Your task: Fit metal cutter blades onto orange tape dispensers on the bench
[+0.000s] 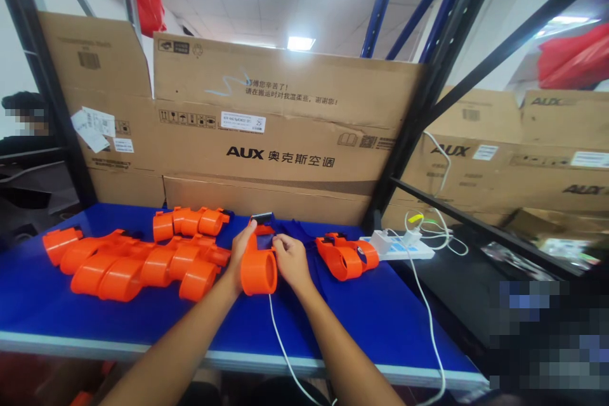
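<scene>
An orange plastic holder with a round ring at its near end is in my left hand; the fingers wrap round its left side. At its far end sits a black piece with a pale top edge. My right hand is closed in a pinch just right of the holder, and whatever lies between its fingertips is hidden. Dark blue material lies behind and beside the right hand. More orange ringed holders lie grouped on the left, and a smaller group lies on the right.
The blue tabletop has a pale front edge. A white power strip with plugged-in chargers stands at the right, and a white cable hangs below the holder. Cardboard walls the back. A black metal post rises at the right.
</scene>
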{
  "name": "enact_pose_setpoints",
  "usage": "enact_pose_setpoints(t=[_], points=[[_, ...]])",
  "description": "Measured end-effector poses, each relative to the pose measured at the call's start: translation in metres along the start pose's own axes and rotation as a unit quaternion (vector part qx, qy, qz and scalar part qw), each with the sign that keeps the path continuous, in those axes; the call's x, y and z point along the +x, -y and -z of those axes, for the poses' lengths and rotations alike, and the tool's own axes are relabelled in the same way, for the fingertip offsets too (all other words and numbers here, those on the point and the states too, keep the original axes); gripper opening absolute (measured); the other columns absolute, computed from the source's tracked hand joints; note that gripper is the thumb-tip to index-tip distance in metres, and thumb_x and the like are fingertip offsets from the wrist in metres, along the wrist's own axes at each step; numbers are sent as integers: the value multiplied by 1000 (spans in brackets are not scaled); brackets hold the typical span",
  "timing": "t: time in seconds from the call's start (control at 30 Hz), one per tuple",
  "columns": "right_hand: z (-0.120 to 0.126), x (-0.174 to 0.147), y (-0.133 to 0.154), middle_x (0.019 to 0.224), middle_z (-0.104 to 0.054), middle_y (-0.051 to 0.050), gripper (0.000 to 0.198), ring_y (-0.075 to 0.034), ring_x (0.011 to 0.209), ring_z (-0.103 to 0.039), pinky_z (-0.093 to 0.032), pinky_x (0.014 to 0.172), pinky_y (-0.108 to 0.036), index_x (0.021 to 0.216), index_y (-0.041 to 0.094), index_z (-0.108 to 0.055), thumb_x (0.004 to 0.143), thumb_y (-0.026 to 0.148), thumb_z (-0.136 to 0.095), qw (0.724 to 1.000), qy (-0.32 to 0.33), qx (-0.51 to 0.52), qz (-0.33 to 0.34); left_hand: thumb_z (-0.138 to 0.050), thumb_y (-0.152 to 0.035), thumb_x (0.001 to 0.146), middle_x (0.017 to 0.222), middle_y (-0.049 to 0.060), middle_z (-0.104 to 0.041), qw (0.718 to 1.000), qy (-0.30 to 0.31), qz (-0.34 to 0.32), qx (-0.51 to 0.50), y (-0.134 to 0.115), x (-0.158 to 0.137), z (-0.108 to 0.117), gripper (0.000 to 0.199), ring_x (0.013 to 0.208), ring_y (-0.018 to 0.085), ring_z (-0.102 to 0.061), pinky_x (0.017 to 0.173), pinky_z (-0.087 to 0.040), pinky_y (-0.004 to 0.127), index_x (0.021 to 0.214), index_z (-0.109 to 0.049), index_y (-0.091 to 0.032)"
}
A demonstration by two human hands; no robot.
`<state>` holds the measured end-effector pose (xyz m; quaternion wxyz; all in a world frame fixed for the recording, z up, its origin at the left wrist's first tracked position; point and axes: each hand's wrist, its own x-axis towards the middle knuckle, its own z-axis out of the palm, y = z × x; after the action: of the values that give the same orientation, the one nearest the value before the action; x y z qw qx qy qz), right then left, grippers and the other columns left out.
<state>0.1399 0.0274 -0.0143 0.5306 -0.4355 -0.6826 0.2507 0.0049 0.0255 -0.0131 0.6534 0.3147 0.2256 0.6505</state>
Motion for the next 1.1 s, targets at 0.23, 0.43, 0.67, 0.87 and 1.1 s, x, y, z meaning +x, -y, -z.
enact_pose_setpoints(t=[0.23,0.43,0.67,0.87,1.1], points=[[3,4,-10,67,-56,2,32,-14,58,-48,-39,54,-22,87,18,-63,93,45,-46,1000,-11,5,-3,-71,-63,79,56,3,-63,991,32,71,-112,-18,-6,-4,47,50,18,-61,53,-49,29,78,-65,-16],[37,3,-6,81,-63,-2,44,-14,55,-50,-47,59,-27,131,15,-57,92,33,-47,993,-91,-80,17,-78,-59,74,56,2,-62,996,-56,35,-59,-13,-5,-11,45,46,15,-57,48,-45,26,76,-64,-16],[83,-39,6,109,-62,-15,54,-25,95,-65,-52,89,-39,139,10,-50,85,11,-47,951,-43,-307,7,-84,-55,67,56,-4,-54,986,-79,-87,120,2,-7,-10,46,46,8,-45,46,-34,21,68,-57,-17],[75,-60,16,121,-51,-17,53,-22,77,-69,-51,70,-34,139,15,-48,87,6,-49,863,98,-479,-129,-77,-60,72,59,-3,-54,975,-45,-115,186,1,-7,-3,45,49,8,-43,47,-30,22,75,-60,-18],[69,-54,29,115,-54,-15,33,-28,85,-71,-51,68,-35,128,17,-58,98,26,-46,793,126,-585,-115,-76,-59,73,59,-2,-54,967,-16,-120,223,-11,-11,13,43,52,10,-44,48,-31,22,75,-61,-18]])
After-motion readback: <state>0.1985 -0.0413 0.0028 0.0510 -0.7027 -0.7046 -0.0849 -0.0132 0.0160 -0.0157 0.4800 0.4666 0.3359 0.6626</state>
